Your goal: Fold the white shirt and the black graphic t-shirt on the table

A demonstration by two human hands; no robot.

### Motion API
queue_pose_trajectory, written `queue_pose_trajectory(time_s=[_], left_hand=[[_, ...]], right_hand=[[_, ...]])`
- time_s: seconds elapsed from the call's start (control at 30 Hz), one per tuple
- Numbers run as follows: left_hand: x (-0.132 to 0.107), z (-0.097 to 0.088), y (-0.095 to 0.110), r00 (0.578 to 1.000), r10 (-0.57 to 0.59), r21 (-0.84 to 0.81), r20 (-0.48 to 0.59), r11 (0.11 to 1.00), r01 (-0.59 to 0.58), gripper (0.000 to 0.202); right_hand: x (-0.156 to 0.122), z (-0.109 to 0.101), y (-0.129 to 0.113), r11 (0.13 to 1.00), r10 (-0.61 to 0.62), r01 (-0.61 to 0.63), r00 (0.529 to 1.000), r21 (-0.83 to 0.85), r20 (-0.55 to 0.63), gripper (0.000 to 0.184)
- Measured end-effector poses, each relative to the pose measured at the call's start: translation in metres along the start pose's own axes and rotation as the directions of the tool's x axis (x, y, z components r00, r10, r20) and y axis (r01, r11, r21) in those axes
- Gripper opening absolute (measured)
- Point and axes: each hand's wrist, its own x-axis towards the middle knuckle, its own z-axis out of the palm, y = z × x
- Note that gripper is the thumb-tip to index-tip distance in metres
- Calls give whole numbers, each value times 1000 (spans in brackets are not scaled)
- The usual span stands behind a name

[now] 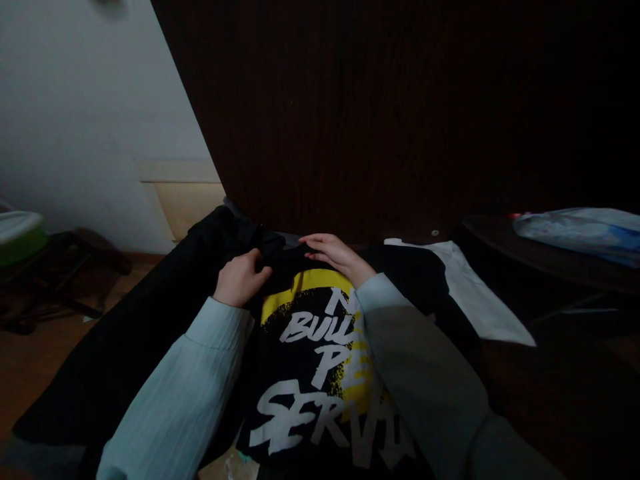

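Note:
A black T-shirt (300, 363) with a yellow patch and large white lettering lies spread out in front of me, its collar end away from me. My left hand (241, 279) is closed at its upper left, the fingers curled into dark cloth and partly hidden. Over the upper middle, near the neckline, my right hand (340, 257) has its fingers stretched out flat, touching or just above the fabric. At the right a white sleeve part (475, 293) sticks out from the black cloth. More black cloth (135, 333) hangs along the left side.
A dark wooden panel (350, 120) rises just behind the shirt. On the right, a plastic-wrapped bundle (580, 230) rests on a dark rounded surface (500, 233). A green tub (20, 240) sits on a dark stool (60, 267) at the left, by a pale wall (90, 100).

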Motion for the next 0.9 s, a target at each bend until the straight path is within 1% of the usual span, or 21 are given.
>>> queue_pose_trajectory(time_s=[0.03, 0.1, 0.17, 0.23, 0.3, 0.4, 0.47, 0.5, 0.6, 0.67, 0.73, 0.8, 0.87, 0.9], left_hand=[[3, 2, -5, 1000, -11, -31, -4, 999, 11, 28], [10, 9, -12, 1000, 7, -110, 2, 994, -7, 30], [15, 20, -14, 999, 38, -203, 2, 979, -37, 36], [19, 30, -11, 999, 44, -310, -3, 950, -43, 42], [23, 39, -6, 999, 30, -439, -14, 898, -33, 46], [29, 49, -4, 995, -8, -606, -95, 794, -51, 41], [35, 55, -9, 986, -62, -647, -152, 761, -52, 35], [38, 58, -13, 982, -102, -644, -161, 765, -26, 34], [46, 63, -28, 964, -241, -570, -110, 810, 137, 33], [48, 64, -34, 953, -299, -504, -56, 832, 232, 34], [48, 62, -37, 949, -315, -467, -24, 843, 268, 35], [46, 60, -37, 950, -313, -451, -10, 849, 275, 36], [45, 59, -36, 949, -314, -446, 5, 849, 283, 36], [45, 59, -35, 949, -314, -450, 13, 846, 286, 36]], right_hand=[[-1, 2, 0, 1000, -5, 4, 1000, 24, 12, 17], [-4, 7, 0, 998, -16, 14, 999, 55, 38, 21], [-8, 12, -1, 997, -31, 27, 997, 66, 71, 25], [-11, 17, 0, 997, -50, 42, 992, 66, 117, 28], [-13, 20, 2, 997, -68, 59, 983, 59, 168, 32], [-12, 24, 8, 994, -105, 101, 964, 27, 243, 42], [-8, 26, 13, 992, -111, 123, 959, -33, 259, 47], [-6, 26, 15, 988, -109, 132, 962, -77, 251, 47], [1, 22, 16, 960, -139, 177, 974, -218, 178, 42], [1, 10, 11, 921, -182, 206, 978, -330, 102, 37], [-5, -13, 2, 857, -209, 182, 978, -482, -2, 32], [-21, -47, -9, 755, -238, 104, 963, -647, -123, 29], [-45, -88, -20, 631, -291, -11, 924, -776, -249, 26], [-59, -110, -24, 574, -309, -91, 896, -814, -319, 24]])
